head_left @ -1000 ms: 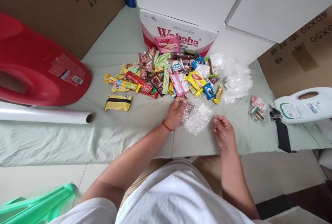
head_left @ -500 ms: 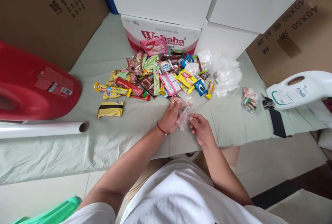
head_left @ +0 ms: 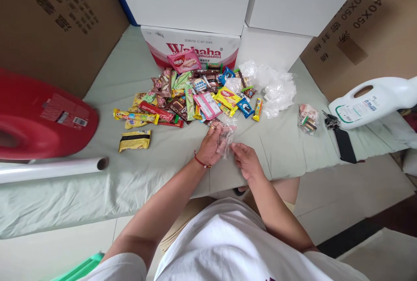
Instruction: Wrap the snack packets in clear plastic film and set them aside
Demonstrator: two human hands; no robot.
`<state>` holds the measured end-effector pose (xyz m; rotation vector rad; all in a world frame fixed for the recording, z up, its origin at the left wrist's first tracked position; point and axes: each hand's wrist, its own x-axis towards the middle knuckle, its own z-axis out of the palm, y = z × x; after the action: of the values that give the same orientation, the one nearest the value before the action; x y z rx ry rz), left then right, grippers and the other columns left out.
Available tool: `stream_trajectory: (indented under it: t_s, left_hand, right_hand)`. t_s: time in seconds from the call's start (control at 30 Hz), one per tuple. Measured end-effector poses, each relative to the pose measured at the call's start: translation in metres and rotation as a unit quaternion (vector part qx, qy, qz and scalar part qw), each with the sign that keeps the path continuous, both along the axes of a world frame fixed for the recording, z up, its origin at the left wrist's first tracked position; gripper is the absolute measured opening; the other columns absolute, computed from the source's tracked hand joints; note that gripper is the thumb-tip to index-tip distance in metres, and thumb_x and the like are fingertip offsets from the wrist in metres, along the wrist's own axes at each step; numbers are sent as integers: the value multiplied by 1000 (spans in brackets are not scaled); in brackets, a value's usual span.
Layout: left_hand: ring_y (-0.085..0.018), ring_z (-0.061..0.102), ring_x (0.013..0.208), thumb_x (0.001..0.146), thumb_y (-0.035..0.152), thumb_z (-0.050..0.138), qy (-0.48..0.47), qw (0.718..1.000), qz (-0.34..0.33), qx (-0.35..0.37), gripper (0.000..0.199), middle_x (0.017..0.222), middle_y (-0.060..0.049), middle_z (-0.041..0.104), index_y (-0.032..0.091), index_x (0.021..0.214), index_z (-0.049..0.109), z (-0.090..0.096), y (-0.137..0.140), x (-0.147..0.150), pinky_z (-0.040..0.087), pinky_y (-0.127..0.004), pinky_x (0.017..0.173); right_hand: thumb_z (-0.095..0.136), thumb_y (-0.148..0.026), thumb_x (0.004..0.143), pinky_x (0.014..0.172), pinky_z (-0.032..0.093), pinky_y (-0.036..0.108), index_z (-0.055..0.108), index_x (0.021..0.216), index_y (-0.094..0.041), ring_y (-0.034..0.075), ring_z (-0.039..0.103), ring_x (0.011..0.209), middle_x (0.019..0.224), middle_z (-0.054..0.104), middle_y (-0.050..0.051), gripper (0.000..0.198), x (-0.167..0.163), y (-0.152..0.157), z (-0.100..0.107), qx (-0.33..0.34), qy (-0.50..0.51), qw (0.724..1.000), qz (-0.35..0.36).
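My left hand (head_left: 210,145), with a red cord bracelet at the wrist, is closed around a crumpled clear plastic bag (head_left: 227,138) above the table's near edge. Pinkish colour shows through the film; whether it is my fingers or something inside, I cannot make out. My right hand (head_left: 246,160) pinches the bag's right edge between thumb and fingertips. Just beyond lies a heap of wrapped snacks, among them a pink-backed wafer pack (head_left: 207,105), a yellow Nabati pack (head_left: 227,100) and a small blue pack (head_left: 245,108). A heap of clear plastic bags (head_left: 278,92) lies to the right.
A filled clear snack bag (head_left: 308,120), keys (head_left: 331,120), a black flat case (head_left: 345,145) and a white jug (head_left: 371,104) lie right. A red jug (head_left: 48,118), a film roll (head_left: 55,169) and a yellow pack (head_left: 134,140) are left. Behind stands a Wahaha carton (head_left: 151,42).
The view has shifted slightly, moving the scene a little leftward. Both hands stay at the plastic bag, with only small finger movement; the snack heap looks the same.
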<state>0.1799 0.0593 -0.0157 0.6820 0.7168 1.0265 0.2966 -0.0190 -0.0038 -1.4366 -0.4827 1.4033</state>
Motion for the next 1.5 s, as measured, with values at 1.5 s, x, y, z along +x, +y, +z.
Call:
stream_trajectory:
  t_s: [1.5]
  left_hand:
    - [-5, 37, 43, 82, 53, 78, 154, 959, 236, -1, 41, 61, 10, 44, 23, 83, 49, -15, -4, -69, 28, -18, 38]
  right_hand:
    - [89, -63, 63, 46, 34, 29, 55, 66, -23, 5, 32, 46, 131, 72, 9, 53, 95, -62, 22, 130, -3, 992, 6]
